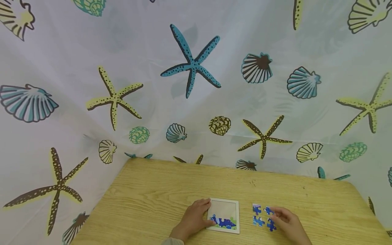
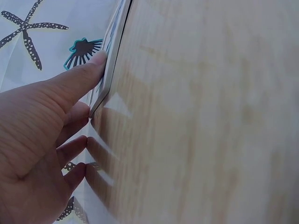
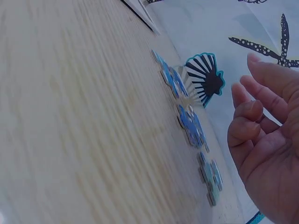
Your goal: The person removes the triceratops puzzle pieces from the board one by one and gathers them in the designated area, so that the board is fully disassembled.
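A square white-rimmed jigsaw puzzle tray (image 1: 238,214) lies flat on the table, with joined blue, purple and green pieces (image 1: 226,223) along its lower part. My left hand (image 1: 193,217) grips the tray's left side. Its thumb lies on the rim near the lower left, and its fingers reach the upper left corner. In the left wrist view, the thumb (image 2: 77,84) touches the tray edge. To the right of the tray, several loose blue jigsaw pieces (image 1: 258,221) are spread out. Over their right side hovers my right hand (image 1: 288,221), fingers loosely bent, no piece visible in it.
The wooden table (image 1: 147,197) carries the tray and pieces. A white cloth (image 1: 147,51) printed with starfish and shells hangs along the back and both sides of the table.
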### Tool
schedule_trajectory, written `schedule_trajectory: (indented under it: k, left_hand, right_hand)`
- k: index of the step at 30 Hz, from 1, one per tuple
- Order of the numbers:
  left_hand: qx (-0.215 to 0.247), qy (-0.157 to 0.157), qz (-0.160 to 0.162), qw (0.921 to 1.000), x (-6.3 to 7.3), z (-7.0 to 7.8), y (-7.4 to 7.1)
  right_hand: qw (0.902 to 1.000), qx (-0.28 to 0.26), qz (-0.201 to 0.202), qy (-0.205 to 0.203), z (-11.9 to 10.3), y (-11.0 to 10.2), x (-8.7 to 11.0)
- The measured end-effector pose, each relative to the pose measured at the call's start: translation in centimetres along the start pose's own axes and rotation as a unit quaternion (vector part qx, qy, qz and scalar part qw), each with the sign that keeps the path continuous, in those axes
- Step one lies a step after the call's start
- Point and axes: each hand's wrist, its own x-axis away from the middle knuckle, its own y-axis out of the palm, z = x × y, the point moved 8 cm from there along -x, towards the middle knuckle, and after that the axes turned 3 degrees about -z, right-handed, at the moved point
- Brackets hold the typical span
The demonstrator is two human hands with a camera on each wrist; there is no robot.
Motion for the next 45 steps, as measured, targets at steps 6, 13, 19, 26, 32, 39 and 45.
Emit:
schedule_trajectory:
  k: [6,13,19,26,32,39,45]
  left_hand:
    - [0.003,0.002,0.006,1.0000,0.2,0.0,-0.1]
    - [0.004,-0.004,-0.002,1.0000,0.3,0.2,-0.2]
    - [0.000,-0.003,0.001,1.0000,0.3,0.2,-0.3]
    - [-0.003,0.000,0.011,0.9999,0.2,0.3,-0.4]
    - [0.001,0.005,0.015,0.9999,0.2,0.3,-0.4]
    - [0.010,-0.001,0.011,0.9999,0.2,0.1,-0.2]
    - [0.012,-0.007,0.009,0.9999,0.3,0.0,-0.1]
  right_hand:
    - [0.9965,-0.036,-0.064,-0.039,-1.0,3.3,-0.6]
    - [0.9895,-0.063,-0.114,-0.063,-2.1,7.5,-1.1]
    - [0.9863,-0.082,-0.134,-0.050,-2.7,10.1,-1.3]
    - [0.9800,-0.089,-0.166,-0.065,-3.5,12.4,-1.3]
    - [0.9739,-0.077,-0.195,-0.087,-4.0,14.6,-1.4]
    - [0.9673,-0.069,-0.217,-0.112,-4.6,16.5,-1.4]
    - [0.9669,-0.039,-0.220,-0.123,-5.1,17.1,-1.0]
